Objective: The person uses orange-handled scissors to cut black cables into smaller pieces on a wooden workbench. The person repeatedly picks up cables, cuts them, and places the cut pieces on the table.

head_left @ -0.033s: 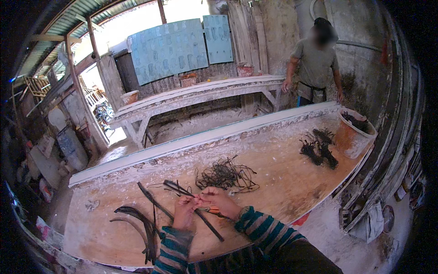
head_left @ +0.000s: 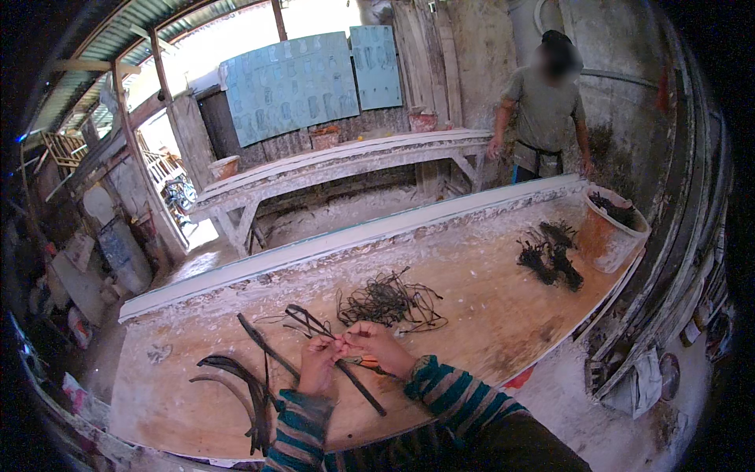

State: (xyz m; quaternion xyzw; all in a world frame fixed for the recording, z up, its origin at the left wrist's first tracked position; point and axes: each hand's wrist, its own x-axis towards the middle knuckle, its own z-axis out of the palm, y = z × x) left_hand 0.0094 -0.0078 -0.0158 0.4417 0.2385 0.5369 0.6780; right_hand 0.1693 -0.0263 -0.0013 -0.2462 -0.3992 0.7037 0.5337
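Note:
My left hand (head_left: 318,363) and my right hand (head_left: 379,346) meet fingertip to fingertip over the board, both closed in a pinch on a thin black strip (head_left: 305,318). Its far end spreads into a narrow loop beyond my fingers. Under my right palm shows a small tool with orange handles (head_left: 366,363); its kind is mostly hidden. A straight black strip (head_left: 363,391) runs from beneath my hands toward me. Just past my right hand lies a tangle of thin black cord (head_left: 391,303). Left of my left hand are a long strip (head_left: 266,344) and several curved black strips (head_left: 250,387).
Dark bundles (head_left: 552,256) lie at the right of the board (head_left: 480,315), beside an orange-and-white bucket (head_left: 615,236) with dark material inside. A raised white ledge (head_left: 354,245) bounds the far side. Beyond stands a white-crusted bench (head_left: 338,164); a person (head_left: 543,110) stands back right.
The two strands of the strip beyond my fingers have spread apart into a more visible loop. My hands stay in nearly the same place.

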